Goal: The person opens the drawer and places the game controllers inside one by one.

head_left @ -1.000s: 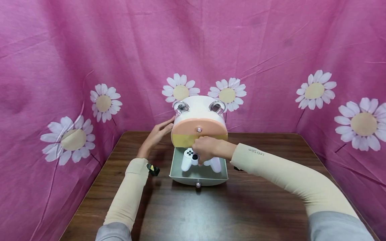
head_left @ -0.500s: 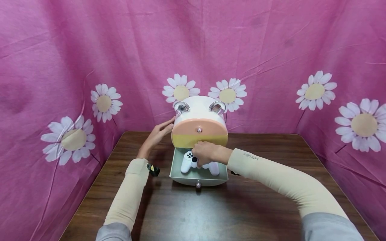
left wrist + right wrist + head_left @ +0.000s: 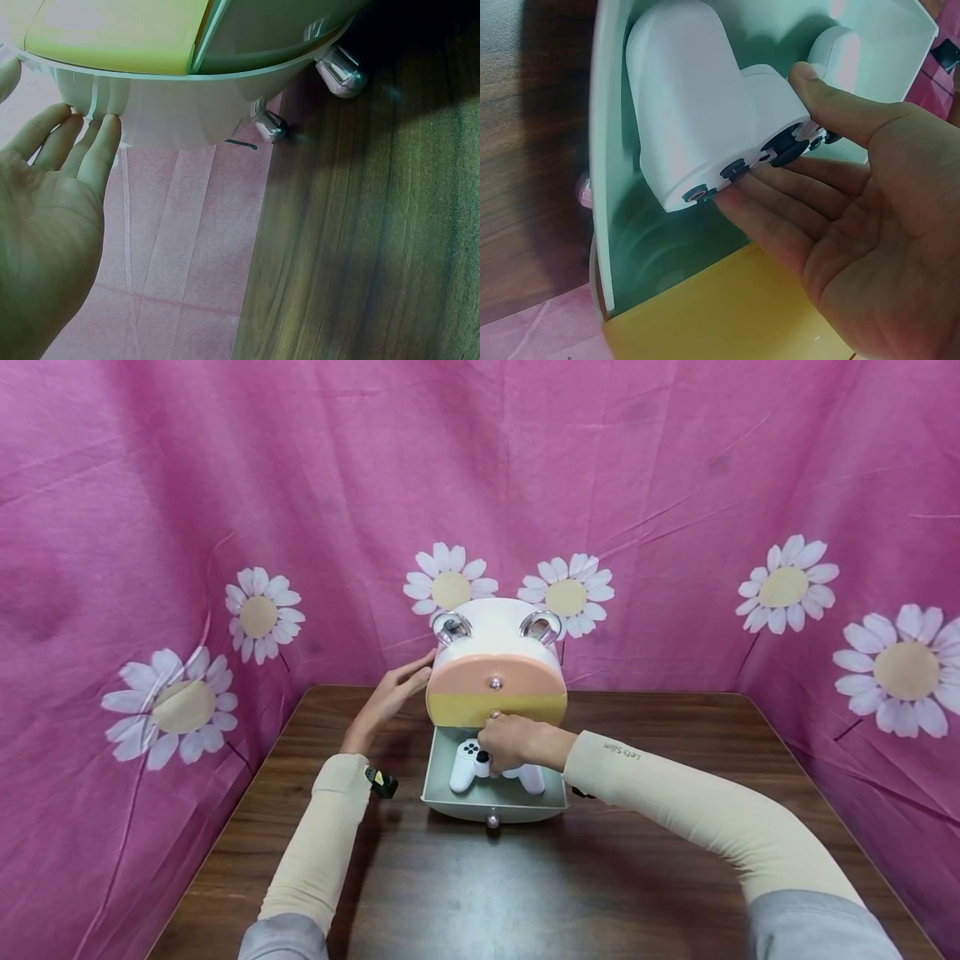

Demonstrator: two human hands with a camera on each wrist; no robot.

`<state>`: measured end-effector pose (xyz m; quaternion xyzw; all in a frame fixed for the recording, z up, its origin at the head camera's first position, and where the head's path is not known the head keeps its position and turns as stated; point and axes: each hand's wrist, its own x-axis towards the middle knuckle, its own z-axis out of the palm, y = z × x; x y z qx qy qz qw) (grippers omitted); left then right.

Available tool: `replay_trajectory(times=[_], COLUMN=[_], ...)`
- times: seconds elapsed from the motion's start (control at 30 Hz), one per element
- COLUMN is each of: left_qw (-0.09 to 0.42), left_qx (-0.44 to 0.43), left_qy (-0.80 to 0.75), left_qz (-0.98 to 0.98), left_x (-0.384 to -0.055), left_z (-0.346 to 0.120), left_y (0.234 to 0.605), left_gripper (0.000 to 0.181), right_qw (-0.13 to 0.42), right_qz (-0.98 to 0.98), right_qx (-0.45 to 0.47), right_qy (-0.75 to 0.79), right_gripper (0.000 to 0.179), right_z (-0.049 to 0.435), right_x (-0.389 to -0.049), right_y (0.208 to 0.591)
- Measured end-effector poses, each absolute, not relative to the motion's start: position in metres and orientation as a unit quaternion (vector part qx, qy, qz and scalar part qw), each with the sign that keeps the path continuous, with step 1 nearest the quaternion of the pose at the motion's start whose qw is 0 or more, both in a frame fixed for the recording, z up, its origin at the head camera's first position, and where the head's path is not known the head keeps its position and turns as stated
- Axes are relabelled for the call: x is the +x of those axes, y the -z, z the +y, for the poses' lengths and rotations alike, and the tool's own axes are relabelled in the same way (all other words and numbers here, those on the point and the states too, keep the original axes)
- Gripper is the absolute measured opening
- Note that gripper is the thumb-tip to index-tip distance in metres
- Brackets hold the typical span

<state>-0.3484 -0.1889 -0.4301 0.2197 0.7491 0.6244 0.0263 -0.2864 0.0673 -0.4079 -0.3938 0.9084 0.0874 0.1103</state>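
A white game controller with black buttons and sticks lies within the pulled-out pale green drawer. My right hand grips the controller by its middle. In the right wrist view the thumb is on one side of the controller and the fingers on the other. The drawer is the lowest of a small rounded cabinet with a white top, an orange drawer and a yellow drawer. My left hand rests straight fingertips on the cabinet's left side, as the left wrist view also shows.
The cabinet stands on metallic feet toward the back of a brown wooden table. Two shiny rings top it. A pink cloth with daisies hangs behind and at both sides. The open drawer juts forward with a round knob.
My right hand has lowered slightly and drawn a little toward the drawer's front, with the controller sinking along with it. The left hand and cabinet stay where they were.
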Motion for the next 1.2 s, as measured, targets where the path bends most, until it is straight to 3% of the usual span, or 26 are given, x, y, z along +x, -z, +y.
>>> replay_trajectory(times=[0.5, 0.87, 1.03, 1.2], left_qw=[0.029, 0.030, 0.028, 0.029], left_qx=[0.217, 0.208, 0.208, 0.206], left_qy=[-0.624, -0.615, -0.612, -0.612], left_qz=[0.750, 0.760, 0.763, 0.763], left_x=[-0.348, -0.345, -0.345, -0.345], left_z=[-0.188, -0.189, -0.189, -0.188], left_y=[0.430, 0.429, 0.429, 0.429], left_gripper=[0.051, 0.054, 0.054, 0.054], right_qw=[0.096, -0.063, -0.144, -0.175], right_qz=[0.909, 0.889, 0.876, 0.876], right_qx=[-0.402, -0.452, -0.460, -0.449], right_qy=[-0.061, -0.040, -0.007, 0.021], right_gripper=[0.029, 0.022, 0.032, 0.040], right_z=[0.075, 0.092, 0.102, 0.107], right_x=[-0.283, -0.269, -0.257, -0.239], right_y=[0.400, 0.389, 0.388, 0.387])
